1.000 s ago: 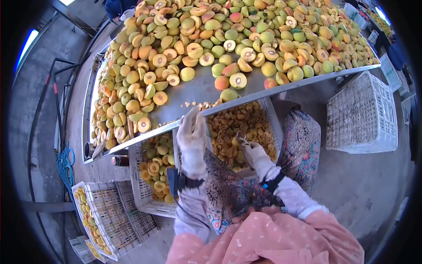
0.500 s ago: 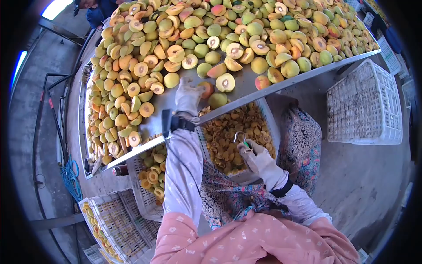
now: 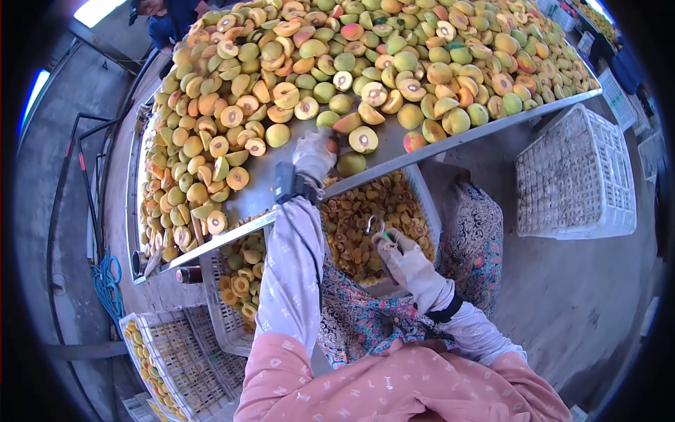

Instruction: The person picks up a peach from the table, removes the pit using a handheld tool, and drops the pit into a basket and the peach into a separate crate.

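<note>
My left hand [image 3: 314,153], in a pale work glove, is over the metal table [image 3: 264,179] near its front edge. Its fingers, slightly blurred, close around a reddish peach [image 3: 332,145], mostly covered by the glove. Just right of it lie a cut peach half [image 3: 363,139] with its pit showing and a greenish peach [image 3: 351,164]. Lower down, my gloved right hand [image 3: 413,271] grips a pitting tool [image 3: 375,224], whose curved metal loop points up. Below that tool stands a crate [image 3: 430,204] holding many small brownish-yellow fruit pieces.
A large heap of halved peaches [image 3: 394,63] covers the table's back and left. An upright white crate [image 3: 576,176] stands at right. Two more crates, one with peach halves [image 3: 242,285] and one tilted [image 3: 186,359], stand at lower left. A person [image 3: 169,24] is at the far left.
My left hand has moved right, onto the reddish peach, and covers more of it. My right hand has shifted slightly left with the pitting tool. The view has shifted a little.
</note>
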Available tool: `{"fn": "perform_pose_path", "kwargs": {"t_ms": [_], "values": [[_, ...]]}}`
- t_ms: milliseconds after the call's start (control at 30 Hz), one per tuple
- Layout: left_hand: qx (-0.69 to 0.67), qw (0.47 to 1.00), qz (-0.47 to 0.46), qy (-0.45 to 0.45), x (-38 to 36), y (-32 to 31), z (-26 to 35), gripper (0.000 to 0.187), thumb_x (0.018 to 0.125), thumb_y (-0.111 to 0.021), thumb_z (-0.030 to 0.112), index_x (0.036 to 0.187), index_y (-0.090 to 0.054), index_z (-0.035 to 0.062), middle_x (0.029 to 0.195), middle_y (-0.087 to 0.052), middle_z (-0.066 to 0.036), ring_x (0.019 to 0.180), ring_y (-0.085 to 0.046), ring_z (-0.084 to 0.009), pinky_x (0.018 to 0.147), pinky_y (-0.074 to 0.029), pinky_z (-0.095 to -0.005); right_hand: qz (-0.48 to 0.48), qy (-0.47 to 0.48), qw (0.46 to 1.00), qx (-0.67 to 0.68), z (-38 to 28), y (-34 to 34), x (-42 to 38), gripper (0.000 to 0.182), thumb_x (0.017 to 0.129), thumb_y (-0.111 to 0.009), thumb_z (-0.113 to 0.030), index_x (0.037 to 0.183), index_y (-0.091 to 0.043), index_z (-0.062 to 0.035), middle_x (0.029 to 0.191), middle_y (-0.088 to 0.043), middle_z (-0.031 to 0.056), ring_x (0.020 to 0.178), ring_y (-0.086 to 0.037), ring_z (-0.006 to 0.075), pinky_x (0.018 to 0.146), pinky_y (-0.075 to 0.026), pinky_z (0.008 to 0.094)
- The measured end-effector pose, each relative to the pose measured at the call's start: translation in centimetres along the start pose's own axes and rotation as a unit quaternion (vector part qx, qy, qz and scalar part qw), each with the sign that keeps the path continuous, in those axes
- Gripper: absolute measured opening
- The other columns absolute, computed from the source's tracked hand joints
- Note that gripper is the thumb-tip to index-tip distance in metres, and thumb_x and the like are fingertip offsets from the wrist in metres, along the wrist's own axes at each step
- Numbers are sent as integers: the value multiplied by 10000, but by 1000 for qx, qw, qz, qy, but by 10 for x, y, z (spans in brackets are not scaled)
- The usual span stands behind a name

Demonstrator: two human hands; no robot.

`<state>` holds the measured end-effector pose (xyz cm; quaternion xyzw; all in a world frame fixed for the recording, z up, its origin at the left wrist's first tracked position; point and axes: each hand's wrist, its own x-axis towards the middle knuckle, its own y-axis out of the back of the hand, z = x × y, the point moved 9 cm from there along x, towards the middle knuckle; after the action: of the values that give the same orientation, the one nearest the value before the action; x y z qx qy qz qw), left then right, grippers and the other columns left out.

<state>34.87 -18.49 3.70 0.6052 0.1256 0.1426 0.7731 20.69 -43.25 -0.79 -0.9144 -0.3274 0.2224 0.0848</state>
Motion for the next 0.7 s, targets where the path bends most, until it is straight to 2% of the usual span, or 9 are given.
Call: {"fn": "perform_pose_path", "kwargs": {"t_ms": [33,67,167,367,400,433,467,500,700], "values": [[-104,993,53,21,-3,8,-5,446,791,-729,150,1212,-585,176,1117,-632,-129,977,-641,-303,856,-527,-397,2,34,999,42,-5,6,4,217,990,-542,-158,1148,-584,-16,865,-602,0,747,-529,60,657,-452,212],[-519,851,-37,69,-7,-15,-10,339,896,-657,209,1199,-574,80,1025,-659,-115,889,-659,-256,773,-546,-373,-83,-7,943,324,-6,-5,4,212,993,-547,-138,1161,-570,-12,908,-560,-39,776,-506,31,642,-431,166],[-808,587,-34,37,-45,4,12,509,1029,-400,416,1305,-516,5,1025,-659,-116,794,-630,-161,659,-534,-300,-145,19,943,298,-37,-15,7,238,996,-551,-138,1198,-542,-12,942,-533,-50,792,-483,12,631,-410,137],[-815,573,-79,22,-137,34,56,606,1037,-320,488,1362,-452,-7,1030,-653,-131,893,-636,-200,754,-550,-325,-160,40,950,266,-76,-47,10,263,988,-573,-191,1172,-599,-5,896,-612,13,789,-549,56,659,-475,207],[-766,642,-8,37,-148,41,55,614,1029,-325,510,1318,-473,-11,1025,-654,-132,908,-630,-203,784,-534,-333,-78,30,989,119,-78,-43,10,275,986,-576,-224,1140,-626,-1,864,-643,53,775,-582,90,667,-491,255],[-766,642,-7,34,-155,40,59,614,1029,-325,510,1318,-473,-11,1025,-654,-132,908,-630,-203,784,-534,-333,7,20,999,-30,-79,-35,7,297,985,-580,-256,1109,-652,4,832,-673,93,761,-614,124,675,-507,304],[-728,684,47,12,-162,48,56,596,1029,-330,504,1280,-489,-13,1020,-654,-131,913,-627,-197,804,-524,-328,26,146,987,-57,-78,-34,12,346,980,-579,-324,1049,-676,2,793,-685,159,735,-658,224,686,-506,377],[-684,722,101,-11,-170,65,58,581,1029,-336,498,1242,-505,-16,1015,-654,-130,918,-624,-190,824,-514,-322,25,150,987,-58,-77,-37,9,346,980,-579,-324,1049,-676,2,793,-685,159,735,-658,224,686,-506,377],[-670,725,160,4,-200,91,67,417,1040,-346,332,1073,-568,-20,955,-669,-139,879,-636,-208,827,-501,-330,59,96,978,-175,-90,-48,-17,377,976,-573,-359,1068,-677,-9,878,-699,191,820,-682,323,723,-505,401]]}}
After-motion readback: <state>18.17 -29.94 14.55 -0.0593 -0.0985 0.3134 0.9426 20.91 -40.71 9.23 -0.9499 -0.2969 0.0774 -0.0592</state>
